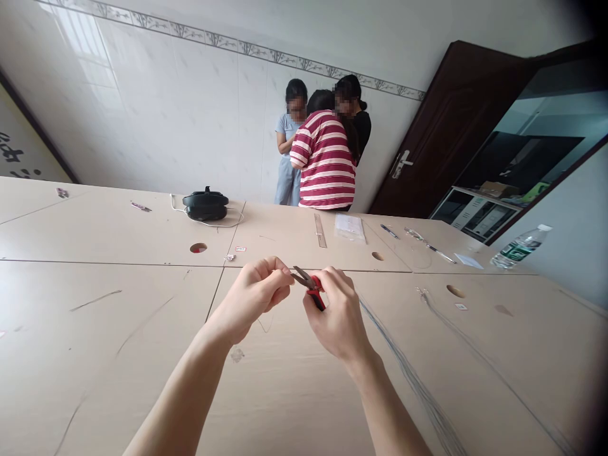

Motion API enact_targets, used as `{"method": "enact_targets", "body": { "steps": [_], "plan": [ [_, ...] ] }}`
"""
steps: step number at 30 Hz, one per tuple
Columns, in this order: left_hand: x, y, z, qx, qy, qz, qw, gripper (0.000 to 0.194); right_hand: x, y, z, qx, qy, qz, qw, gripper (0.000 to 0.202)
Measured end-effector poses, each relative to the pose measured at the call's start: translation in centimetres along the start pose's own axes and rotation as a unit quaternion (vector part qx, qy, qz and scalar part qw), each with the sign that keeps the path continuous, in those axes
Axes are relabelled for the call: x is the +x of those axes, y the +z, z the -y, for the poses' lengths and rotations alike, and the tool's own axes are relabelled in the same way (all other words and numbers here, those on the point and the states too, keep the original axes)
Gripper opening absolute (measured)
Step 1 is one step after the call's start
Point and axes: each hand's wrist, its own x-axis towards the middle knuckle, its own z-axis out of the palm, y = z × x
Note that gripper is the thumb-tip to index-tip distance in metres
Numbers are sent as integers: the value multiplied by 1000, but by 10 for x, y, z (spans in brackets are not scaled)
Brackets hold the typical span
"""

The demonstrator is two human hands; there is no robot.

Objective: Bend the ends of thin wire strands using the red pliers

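Note:
Over the middle of the table, my right hand (336,310) is closed around pliers (313,291) with red-and-black handles. Their dark jaws are parted and point left, close to the fingertips of my left hand (261,288). That hand is closed in a pinch, and a fine wire (266,328) hangs in a loop beneath it. Its pinched end is hidden by the fingers. Right of my right forearm, a bundle of long grey wires (403,364) lies along the tabletop.
Another thin bundle of strands (470,345) lies farther right. Toward the back are a black headset-like device (206,206) with a white cable, a ruler (320,231), a plastic bag (350,228), pens (389,232) and a water bottle (520,248). Several people (327,158) stand beyond the table.

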Motion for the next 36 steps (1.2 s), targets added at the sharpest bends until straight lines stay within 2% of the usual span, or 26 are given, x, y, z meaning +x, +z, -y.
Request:
{"method": "enact_targets", "body": {
  "steps": [23,36],
  "plan": [
    [2,3,5,16,14,18,1000,22,2,1,-1,-9,-10,-7,1000,19],
    [3,4,4,32,6,10,999,20,-2,5,-5,23,24,6,999,15]
  ]
}}
